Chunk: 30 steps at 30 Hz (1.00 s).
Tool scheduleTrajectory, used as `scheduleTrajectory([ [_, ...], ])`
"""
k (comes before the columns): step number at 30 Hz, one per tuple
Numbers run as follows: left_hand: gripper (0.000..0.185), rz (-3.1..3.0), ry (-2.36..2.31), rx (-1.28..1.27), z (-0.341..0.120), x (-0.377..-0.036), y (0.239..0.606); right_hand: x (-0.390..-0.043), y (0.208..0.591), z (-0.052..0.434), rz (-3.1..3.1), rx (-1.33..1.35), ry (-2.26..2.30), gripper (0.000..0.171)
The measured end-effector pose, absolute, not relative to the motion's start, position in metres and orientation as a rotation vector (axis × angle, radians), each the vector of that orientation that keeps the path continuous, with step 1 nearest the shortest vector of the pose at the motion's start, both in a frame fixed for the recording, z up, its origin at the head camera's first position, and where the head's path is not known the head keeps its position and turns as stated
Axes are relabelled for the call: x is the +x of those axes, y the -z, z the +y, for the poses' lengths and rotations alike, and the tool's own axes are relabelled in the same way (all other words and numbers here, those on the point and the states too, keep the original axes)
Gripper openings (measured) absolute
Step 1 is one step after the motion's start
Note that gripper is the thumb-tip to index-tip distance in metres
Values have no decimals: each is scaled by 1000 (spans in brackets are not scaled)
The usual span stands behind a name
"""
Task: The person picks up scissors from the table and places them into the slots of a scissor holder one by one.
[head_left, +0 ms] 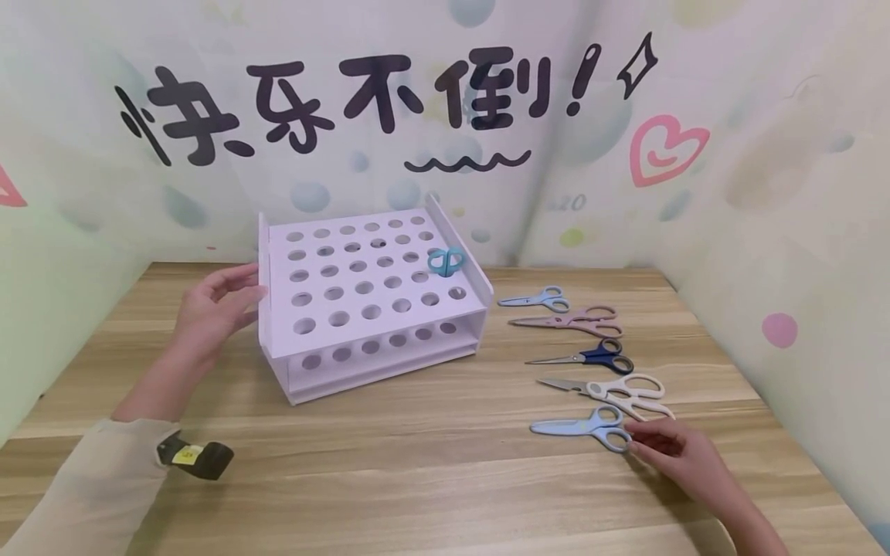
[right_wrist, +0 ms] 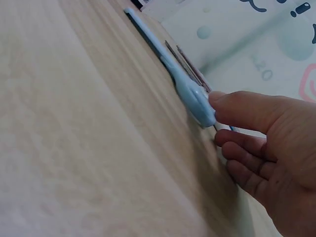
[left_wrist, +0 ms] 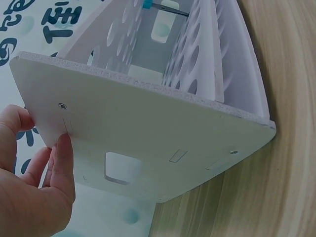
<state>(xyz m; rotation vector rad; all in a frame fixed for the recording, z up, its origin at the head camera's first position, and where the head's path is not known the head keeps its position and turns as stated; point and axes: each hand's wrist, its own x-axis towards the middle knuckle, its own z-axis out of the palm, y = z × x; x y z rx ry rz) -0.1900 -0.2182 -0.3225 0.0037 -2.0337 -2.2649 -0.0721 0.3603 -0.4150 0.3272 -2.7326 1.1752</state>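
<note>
5 scissors lie on the worktop (head_left: 431, 463); the right hand (head_left: 677, 452) pinches the pale blue scissors (head_left: 584, 426) nearest it. Its fingertip hold may slip. The left hand (head_left: 208, 309), relaxed, touches the white rack (head_left: 368, 309).

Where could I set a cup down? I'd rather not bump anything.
The bare wooden tabletop in front of the white rack, between the left hand and right hand, is free. The right side is crowded: five scissors in a row, down to the light-blue scissors.
</note>
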Motion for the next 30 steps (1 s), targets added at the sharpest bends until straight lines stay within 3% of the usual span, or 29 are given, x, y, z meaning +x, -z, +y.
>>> scheduleTrajectory([
  [30,31,-2057,2258,12,-219,-190,323,-69,427,352,-2724,212,-941,34],
])
